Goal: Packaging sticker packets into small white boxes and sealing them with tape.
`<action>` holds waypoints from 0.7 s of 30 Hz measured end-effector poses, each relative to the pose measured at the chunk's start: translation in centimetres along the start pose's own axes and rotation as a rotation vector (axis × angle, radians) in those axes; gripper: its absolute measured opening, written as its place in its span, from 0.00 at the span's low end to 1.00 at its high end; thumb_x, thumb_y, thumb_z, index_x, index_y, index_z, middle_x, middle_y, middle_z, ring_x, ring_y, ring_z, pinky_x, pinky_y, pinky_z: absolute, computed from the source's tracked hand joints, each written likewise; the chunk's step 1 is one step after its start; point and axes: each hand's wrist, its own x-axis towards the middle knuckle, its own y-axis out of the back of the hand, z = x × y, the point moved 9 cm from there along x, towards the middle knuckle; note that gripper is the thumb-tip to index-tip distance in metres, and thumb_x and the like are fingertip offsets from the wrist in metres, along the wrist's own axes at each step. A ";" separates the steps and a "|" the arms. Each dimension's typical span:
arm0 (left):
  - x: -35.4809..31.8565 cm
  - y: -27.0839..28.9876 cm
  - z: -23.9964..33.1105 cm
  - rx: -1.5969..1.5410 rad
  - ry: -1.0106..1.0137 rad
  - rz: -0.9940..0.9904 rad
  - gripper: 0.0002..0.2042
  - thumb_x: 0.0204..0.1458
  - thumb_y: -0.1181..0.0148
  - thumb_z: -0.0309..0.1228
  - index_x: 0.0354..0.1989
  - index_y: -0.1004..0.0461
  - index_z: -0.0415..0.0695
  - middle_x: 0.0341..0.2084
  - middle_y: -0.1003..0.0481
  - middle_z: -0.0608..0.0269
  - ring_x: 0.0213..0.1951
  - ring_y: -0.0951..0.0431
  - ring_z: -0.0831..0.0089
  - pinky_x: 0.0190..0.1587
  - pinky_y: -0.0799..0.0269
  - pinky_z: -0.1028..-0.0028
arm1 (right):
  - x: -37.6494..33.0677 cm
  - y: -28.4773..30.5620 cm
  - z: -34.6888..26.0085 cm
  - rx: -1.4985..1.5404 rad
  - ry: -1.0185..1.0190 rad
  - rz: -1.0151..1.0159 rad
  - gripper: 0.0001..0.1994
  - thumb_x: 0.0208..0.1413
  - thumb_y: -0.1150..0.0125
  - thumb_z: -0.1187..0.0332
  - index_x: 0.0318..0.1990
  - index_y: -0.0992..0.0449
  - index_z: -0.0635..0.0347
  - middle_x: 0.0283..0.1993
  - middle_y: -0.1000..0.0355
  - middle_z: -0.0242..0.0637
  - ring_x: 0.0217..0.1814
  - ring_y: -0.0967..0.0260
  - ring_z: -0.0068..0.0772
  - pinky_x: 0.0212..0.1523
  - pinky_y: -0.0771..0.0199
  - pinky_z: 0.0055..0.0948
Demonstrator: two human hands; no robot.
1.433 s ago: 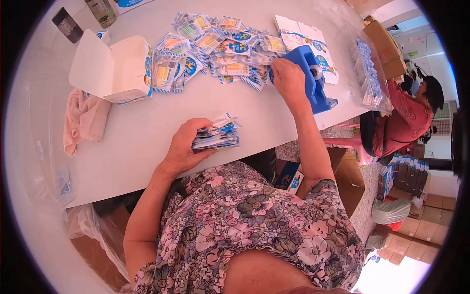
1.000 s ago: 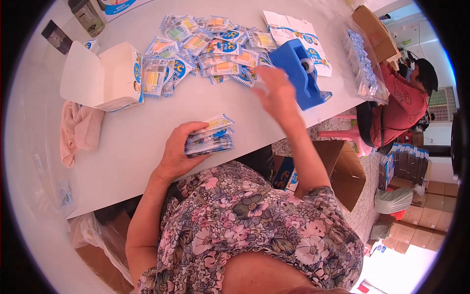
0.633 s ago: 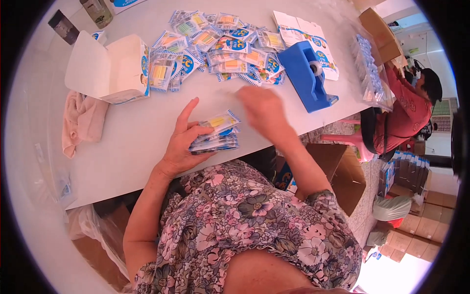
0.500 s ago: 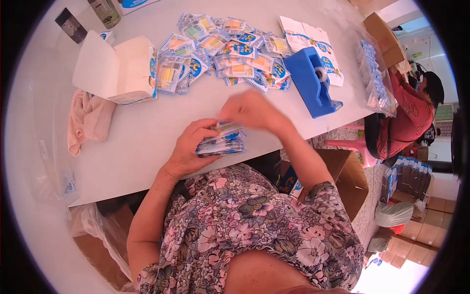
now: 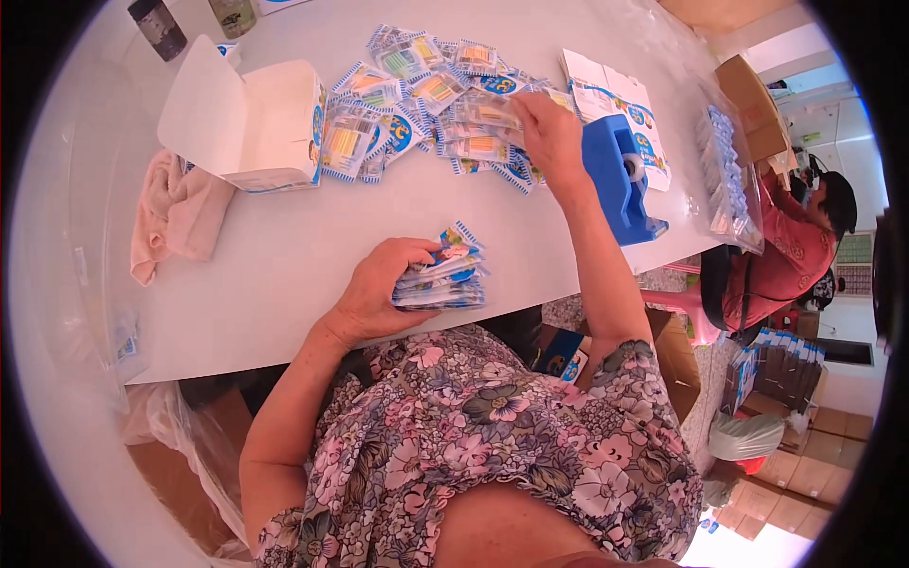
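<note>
My left hand (image 5: 374, 289) is wrapped round a stack of small clear packets (image 5: 440, 284) with blue-striped ends, near the table's front edge. The top packet of the stack is tilted up. Farther off, my right hand (image 5: 552, 137) is at the right side of a loose pile of the same packets (image 5: 379, 137). Its fingers are drawn together at the edge of one packet (image 5: 488, 111) on the pile. Coloured strips show through several of the packets.
An open white carton (image 5: 275, 123) stands left of the pile, a pink cloth (image 5: 189, 213) beside it. To the right are a blue tape dispenser (image 5: 615, 185), flattened printed cartons (image 5: 653, 142) and a clear bag of packets (image 5: 724, 180). A person in red (image 5: 786, 246) sits beyond.
My right hand has moved away from the stack, forward and right to the pile. My left hand still holds the stack, whose top packet now sticks up. The view has shifted slightly.
</note>
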 end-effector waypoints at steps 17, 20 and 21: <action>-0.2 0.4 0.6 0.227 0.051 0.000 0.36 0.32 0.23 0.27 0.56 0.32 0.46 0.56 0.30 0.54 0.58 0.30 0.57 0.61 0.37 0.63 | 2.8 -3.2 -0.4 -0.167 0.328 -0.098 0.10 0.54 0.38 0.68 0.42 0.19 0.57 0.38 0.22 0.43 0.36 0.24 0.48 0.38 0.25 0.37; -0.1 0.6 1.1 0.194 -0.006 0.045 0.37 0.31 0.23 0.27 0.56 0.32 0.47 0.58 0.30 0.56 0.56 0.29 0.59 0.60 0.36 0.63 | 0.4 -0.8 -1.3 -0.082 0.123 -0.033 0.08 0.55 0.39 0.69 0.40 0.19 0.58 0.35 0.23 0.45 0.33 0.26 0.48 0.35 0.27 0.39; -0.1 0.6 0.9 0.170 0.015 0.062 0.37 0.31 0.23 0.27 0.56 0.32 0.47 0.59 0.31 0.55 0.57 0.29 0.59 0.60 0.35 0.63 | -1.2 -0.7 -4.1 -0.060 0.278 -0.057 0.08 0.55 0.39 0.69 0.40 0.19 0.58 0.34 0.24 0.45 0.33 0.26 0.47 0.35 0.27 0.39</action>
